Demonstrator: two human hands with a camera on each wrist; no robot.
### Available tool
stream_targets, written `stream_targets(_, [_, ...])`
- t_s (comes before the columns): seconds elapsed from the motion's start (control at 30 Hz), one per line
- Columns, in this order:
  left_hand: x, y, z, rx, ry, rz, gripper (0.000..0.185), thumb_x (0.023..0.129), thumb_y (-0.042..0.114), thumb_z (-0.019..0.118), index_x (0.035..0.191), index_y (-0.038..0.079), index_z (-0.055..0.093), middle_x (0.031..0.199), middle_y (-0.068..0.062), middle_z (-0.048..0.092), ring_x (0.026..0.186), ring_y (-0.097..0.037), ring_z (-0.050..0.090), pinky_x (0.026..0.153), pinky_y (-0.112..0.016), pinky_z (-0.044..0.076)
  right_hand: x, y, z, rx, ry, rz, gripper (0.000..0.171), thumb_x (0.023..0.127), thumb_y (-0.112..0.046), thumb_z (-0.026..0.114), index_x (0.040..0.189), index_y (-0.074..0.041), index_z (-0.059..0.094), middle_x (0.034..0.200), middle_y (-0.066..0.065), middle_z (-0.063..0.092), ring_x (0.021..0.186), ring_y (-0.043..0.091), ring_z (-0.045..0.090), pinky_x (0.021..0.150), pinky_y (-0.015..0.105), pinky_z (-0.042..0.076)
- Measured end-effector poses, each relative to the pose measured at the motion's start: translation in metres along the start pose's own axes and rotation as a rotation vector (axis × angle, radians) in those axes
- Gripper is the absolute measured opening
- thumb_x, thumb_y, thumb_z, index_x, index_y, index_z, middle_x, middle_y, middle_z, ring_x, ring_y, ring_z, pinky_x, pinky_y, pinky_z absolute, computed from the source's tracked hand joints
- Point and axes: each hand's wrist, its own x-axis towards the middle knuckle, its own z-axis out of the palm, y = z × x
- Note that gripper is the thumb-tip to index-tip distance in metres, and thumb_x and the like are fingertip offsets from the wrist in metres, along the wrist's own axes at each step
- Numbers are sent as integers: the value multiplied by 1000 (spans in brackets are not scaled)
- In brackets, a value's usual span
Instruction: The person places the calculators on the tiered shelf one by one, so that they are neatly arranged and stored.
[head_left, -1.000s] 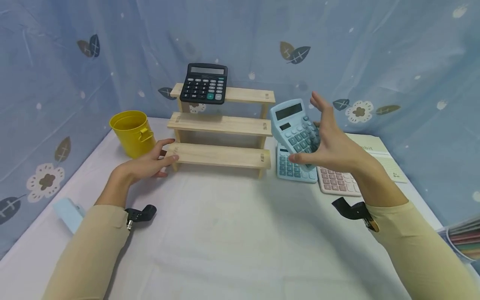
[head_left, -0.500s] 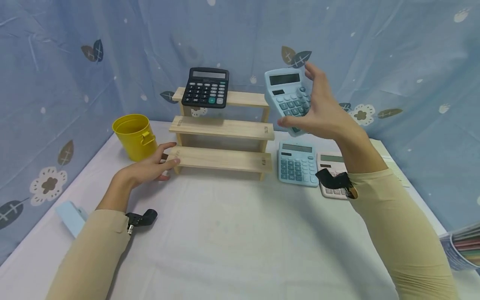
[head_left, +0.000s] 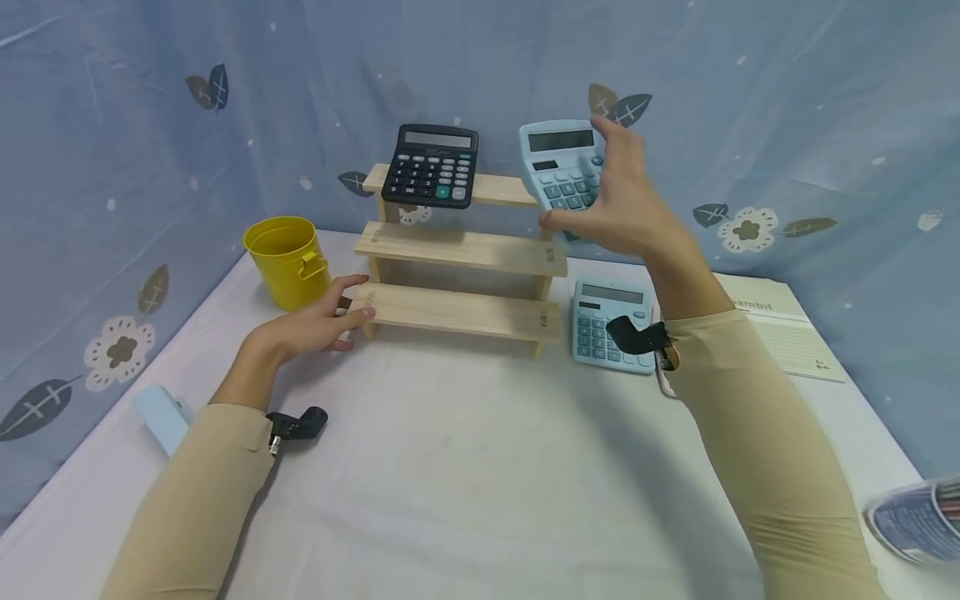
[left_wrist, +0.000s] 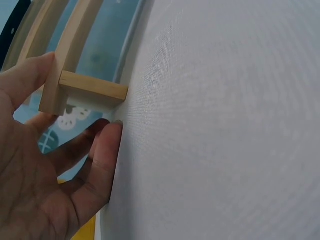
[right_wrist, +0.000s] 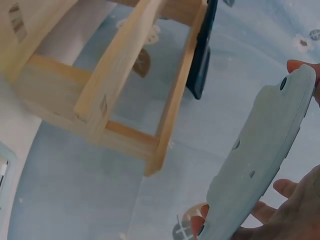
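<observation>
My right hand (head_left: 626,196) grips a light blue calculator (head_left: 561,154) by its edges, in the air near the right end of the top board. Seen from the right wrist, the calculator's back (right_wrist: 260,155) is apart from the wood. A three-step wooden shelf (head_left: 457,312) stands on the table, with a black calculator (head_left: 431,167) leaning on its top board at the left. My left hand (head_left: 303,329) holds the left end of the lowest board between thumb and index finger; in the left wrist view its other fingers (left_wrist: 102,160) are bent below the board.
Behind the left hand stands a yellow bucket (head_left: 288,262). Another light blue calculator (head_left: 611,325) lies right of the shelf, a pinkish one mostly hidden beside it. A notebook (head_left: 787,333), a pencil cup (head_left: 911,521) and a light blue object (head_left: 161,417) lie toward the sides.
My right hand has lifted the light blue calculator off to the upper left, from above the other calculators toward the top board. The left hand stays at the shelf.
</observation>
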Motion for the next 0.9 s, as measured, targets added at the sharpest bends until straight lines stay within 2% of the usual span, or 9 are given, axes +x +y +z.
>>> stream_targets(0.2, [2,2,1,-24,-7,8,89,99,65,54,163,40,-4,166,-25,14,139,-43,47,110,-57,46,17,-7,8,-46,-27,37,126,72,-45,86,165,-23,4,163,14,12,126,31,39,106,47,43])
stream_targets(0.5, [-3,2,-1,5,-9,6,90,99,65,53,164,39,-4,165,-26,16,136,-43,49,108,-55,48,35,-14,27,-56,-41,118,119,75,-53,79,165,-24,7,164,9,15,124,27,41,101,41,46])
stream_targets(0.7, [-2,2,-1,-10,-6,26,91,99,65,54,164,39,-3,164,-26,18,139,-42,45,107,-54,49,47,-10,37,-51,-32,144,113,77,-52,77,164,-18,14,162,11,19,123,27,41,101,39,45])
stream_targets(0.9, [0,-1,0,-9,-5,16,90,99,65,53,164,40,-4,165,-26,15,140,-43,44,108,-55,48,55,-3,49,-57,-33,184,108,78,-53,76,163,-14,22,158,14,25,120,28,45,101,38,46])
